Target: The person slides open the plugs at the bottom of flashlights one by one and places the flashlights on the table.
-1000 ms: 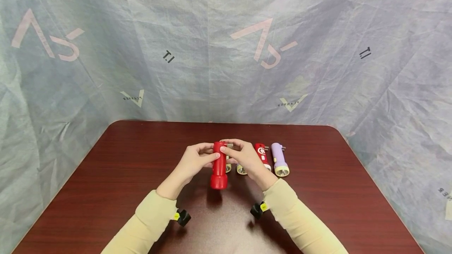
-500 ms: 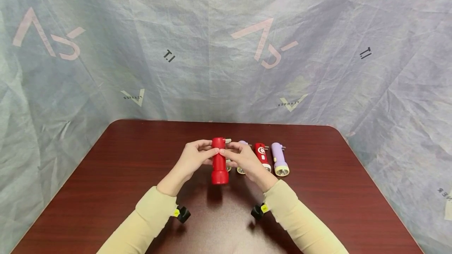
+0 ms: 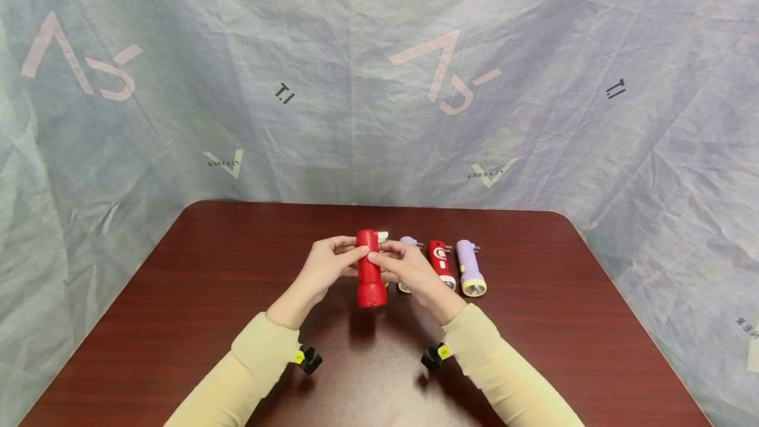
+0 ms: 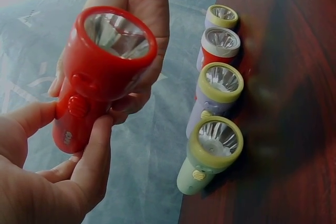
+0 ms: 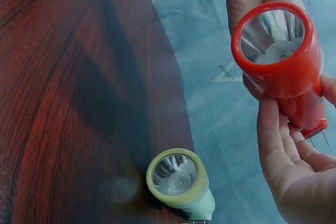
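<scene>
A red flashlight point(image 3: 371, 288) is held up over the table between both hands, its lens end low and toward the person in the head view. My left hand point(image 3: 323, 269) pinches its body from the left, thumb on the near side. From the other side my right hand point(image 3: 415, 272) grips the same body, its thumb beside the left one. Short plug prongs point(image 3: 383, 236) stick out at the upper end. The left wrist view shows a ribbed slide switch point(image 4: 78, 106) on the body, and the right wrist view shows the reflector point(image 5: 273, 35).
Behind the hands several flashlights lie in a row: a pale green one point(image 4: 210, 153), a lilac one point(image 4: 216, 90), a red one with a white rim point(image 3: 440, 259) and another lilac one point(image 3: 469, 265). The dark red table point(image 3: 237, 229) ends at a grey cloth backdrop point(image 3: 350, 150).
Both hands have raised the red flashlight slightly, and its lens end has swung a little to the right. More of a lilac flashlight now shows behind the right hand.
</scene>
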Available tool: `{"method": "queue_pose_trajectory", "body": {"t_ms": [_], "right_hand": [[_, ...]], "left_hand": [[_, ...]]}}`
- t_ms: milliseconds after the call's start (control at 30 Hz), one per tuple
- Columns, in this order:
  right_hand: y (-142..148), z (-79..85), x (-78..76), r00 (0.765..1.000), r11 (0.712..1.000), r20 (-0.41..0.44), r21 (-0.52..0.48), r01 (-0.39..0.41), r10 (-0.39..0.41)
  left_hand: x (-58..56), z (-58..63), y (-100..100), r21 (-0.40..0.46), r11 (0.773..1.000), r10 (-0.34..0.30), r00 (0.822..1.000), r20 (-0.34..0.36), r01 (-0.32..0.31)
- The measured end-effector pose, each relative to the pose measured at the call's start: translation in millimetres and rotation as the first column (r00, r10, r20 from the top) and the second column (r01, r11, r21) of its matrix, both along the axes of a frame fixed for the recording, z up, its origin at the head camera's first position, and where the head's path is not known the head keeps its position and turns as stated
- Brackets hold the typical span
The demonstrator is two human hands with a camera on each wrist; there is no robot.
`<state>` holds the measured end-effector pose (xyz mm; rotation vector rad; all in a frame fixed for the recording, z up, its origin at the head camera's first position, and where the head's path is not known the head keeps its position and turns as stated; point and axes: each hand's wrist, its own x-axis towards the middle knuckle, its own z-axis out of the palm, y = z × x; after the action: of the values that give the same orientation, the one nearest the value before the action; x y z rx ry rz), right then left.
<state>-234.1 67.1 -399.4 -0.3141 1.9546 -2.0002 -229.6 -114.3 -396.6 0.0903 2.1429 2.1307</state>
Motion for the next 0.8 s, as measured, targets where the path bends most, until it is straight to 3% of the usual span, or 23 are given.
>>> {"method": "queue_pose_trajectory", "body": {"t_ms": [333,800], "right_hand": [[2.2,2.9,-2.0,0.999,0.999,0.016,0.009,0.031,-0.031],[4.4,6.8,-7.3,0.993,0.993,0.029,0.005,0.116,-0.117]], "left_hand": [[0.2,-0.6,2.7,0.047,0.999,0.025,0.999,0.024,-0.026],[6.8,-1.0,6.4,0.096,0.995,-0.033,0.999,0.013,0.032]]}}
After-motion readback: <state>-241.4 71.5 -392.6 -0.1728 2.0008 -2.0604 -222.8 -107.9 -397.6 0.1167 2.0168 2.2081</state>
